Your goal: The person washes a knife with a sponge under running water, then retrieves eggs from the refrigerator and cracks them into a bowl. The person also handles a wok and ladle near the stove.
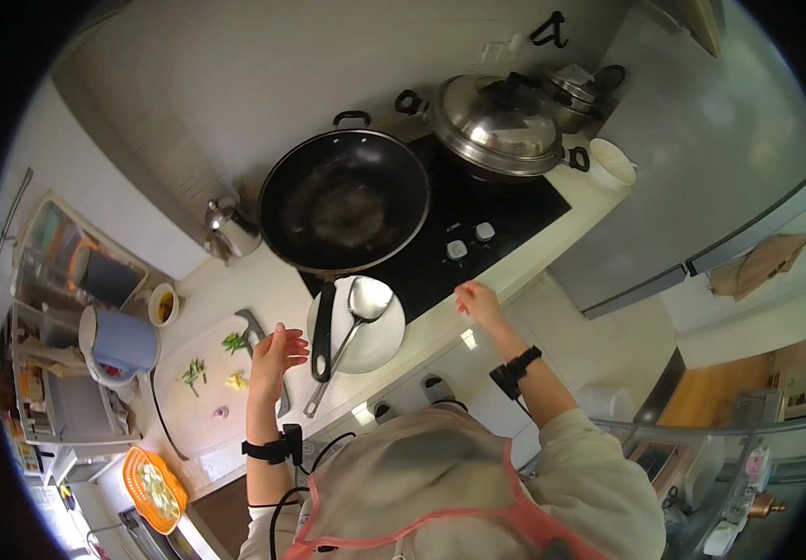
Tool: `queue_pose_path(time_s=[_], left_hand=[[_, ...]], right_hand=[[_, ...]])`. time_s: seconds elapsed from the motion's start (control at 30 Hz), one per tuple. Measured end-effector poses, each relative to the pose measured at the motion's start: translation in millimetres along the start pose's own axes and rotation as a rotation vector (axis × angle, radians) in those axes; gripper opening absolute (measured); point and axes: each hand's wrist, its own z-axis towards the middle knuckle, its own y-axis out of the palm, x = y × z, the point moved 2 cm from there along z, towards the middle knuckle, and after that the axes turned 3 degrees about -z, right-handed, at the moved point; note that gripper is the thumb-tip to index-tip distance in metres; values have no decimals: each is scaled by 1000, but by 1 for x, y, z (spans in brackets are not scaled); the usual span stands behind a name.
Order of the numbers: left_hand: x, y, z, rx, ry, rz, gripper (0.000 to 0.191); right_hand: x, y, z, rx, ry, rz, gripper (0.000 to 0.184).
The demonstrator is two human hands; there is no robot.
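My left hand (280, 357) hovers with its fingers apart and nothing in it, just left of the wok's black handle. My right hand (474, 299) is loosely curled near the counter's front edge, below the white cooktop knobs (457, 250); nothing shows in it. A black wok (347, 203) stands on the black induction cooktop (515, 199), with dull residue at its bottom. Under its handle sits a white plate (382, 343), on which a metal wok spatula (371, 299) lies. Left of my left hand, a white cutting board (196, 413) bears chopped greens (194, 373) and yellowish pieces (237, 380).
A lidded steel pot (497, 126) stands at the cooktop's far right, with a white tub (611, 164) beside it. A refrigerator (690, 175) flanks the right side. At left are a blue pitcher (126, 346), a small bowl (164, 305) and an orange basket (138, 483).
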Motion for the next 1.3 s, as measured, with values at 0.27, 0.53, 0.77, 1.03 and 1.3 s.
queue_pose_path(time_s=[0.27, 0.53, 0.77, 1.03, 1.3], left_hand=[[34, 47, 17, -264, -318, -46, 60], [31, 66, 30, -370, -470, -227, 45], [20, 95, 30, -393, -466, -738, 8], [19, 106, -54, -338, -267, -812, 8], [30, 128, -151, -79, -66, -1026, 9]], right_hand=[[-44, -17, 95, 58, -242, -807, 22], [-27, -15, 106, 21, -395, -793, 20], [-12, -41, 122, -254, -994, -854, 35], [-14, -55, 147, -517, -1321, -988, 37], [-32, -60, 149, -619, -1459, -978, 38]])
